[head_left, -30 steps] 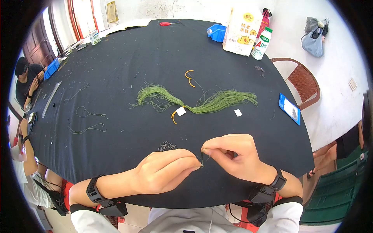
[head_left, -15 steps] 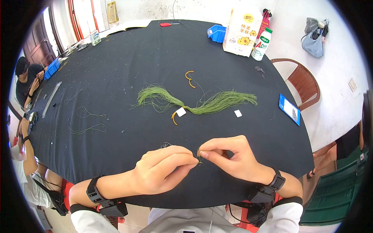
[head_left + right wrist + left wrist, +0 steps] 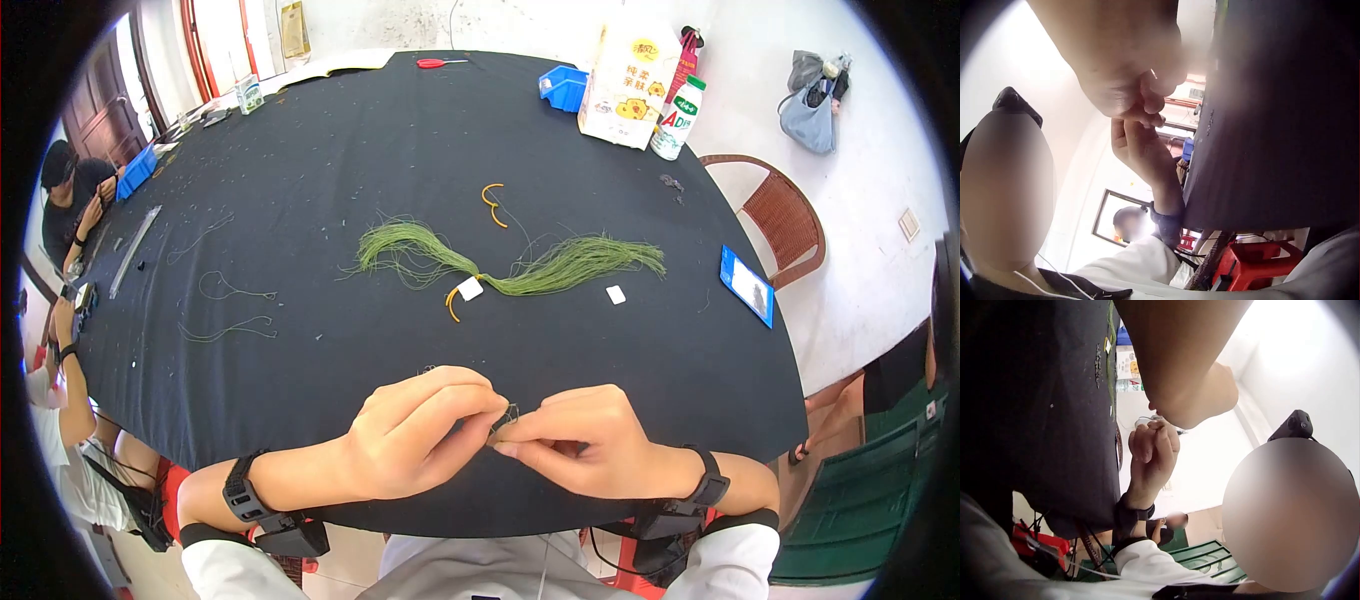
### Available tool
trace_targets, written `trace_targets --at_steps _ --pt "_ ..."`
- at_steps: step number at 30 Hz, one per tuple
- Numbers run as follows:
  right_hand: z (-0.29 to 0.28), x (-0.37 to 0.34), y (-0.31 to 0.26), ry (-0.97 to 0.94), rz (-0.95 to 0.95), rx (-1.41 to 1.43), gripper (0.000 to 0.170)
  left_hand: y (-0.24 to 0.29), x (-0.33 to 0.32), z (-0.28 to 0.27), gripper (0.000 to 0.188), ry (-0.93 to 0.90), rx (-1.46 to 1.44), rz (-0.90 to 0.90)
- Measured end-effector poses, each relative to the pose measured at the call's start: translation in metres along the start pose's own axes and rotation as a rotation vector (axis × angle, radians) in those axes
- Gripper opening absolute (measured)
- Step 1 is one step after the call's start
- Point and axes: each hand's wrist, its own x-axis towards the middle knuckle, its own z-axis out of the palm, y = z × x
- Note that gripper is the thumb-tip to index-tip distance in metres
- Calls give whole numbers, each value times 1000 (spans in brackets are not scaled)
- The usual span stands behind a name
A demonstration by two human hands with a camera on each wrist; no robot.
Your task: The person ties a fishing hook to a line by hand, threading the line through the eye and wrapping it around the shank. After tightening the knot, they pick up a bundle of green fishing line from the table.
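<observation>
Close to the table's front edge in the head view, the left hand (image 3: pixel 425 432) and right hand (image 3: pixel 590 442) meet nearly fingertip to fingertip. Each pinches a thin thread (image 3: pixel 513 410) between thumb and forefinger; a small loop of it shows between them. Behind them lies a bundle of green threads (image 3: pixel 580 264), tied at the middle, with a white tag (image 3: pixel 470 289) and a yellow curved piece (image 3: pixel 453 305) at the tie. A small heap of fine loops is mostly hidden behind the left hand. The wrist views show both hands close together, the thread hardly visible.
Loose thread loops (image 3: pixel 225 330) lie on the black tablecloth (image 3: pixel 300 200) at left. Another yellow curved piece (image 3: pixel 494 206) and a white square (image 3: pixel 615 295) lie beyond. A blue packet (image 3: pixel 746 286) is at right; a tissue pack (image 3: pixel 627 90), bottle (image 3: pixel 678 118) and blue bin (image 3: pixel 563 88) stand far back.
The right hand has moved down toward the body, its fingertips now lower beside the left fingertips. The left hand has risen slightly and covers more of the small heap of loops.
</observation>
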Motion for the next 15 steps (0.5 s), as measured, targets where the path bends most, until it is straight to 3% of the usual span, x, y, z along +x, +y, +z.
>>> trace_targets --at_steps 4,10,15 --pt "2 1 -6 90 -200 -140 12 -2 -2 2 24 -20 54 41" --pt "-10 1 -18 174 -305 -381 18 -5 -5 3 28 -55 62 110" --pt "-17 7 -3 251 -322 -385 21 -3 -4 4 24 -69 38 120"
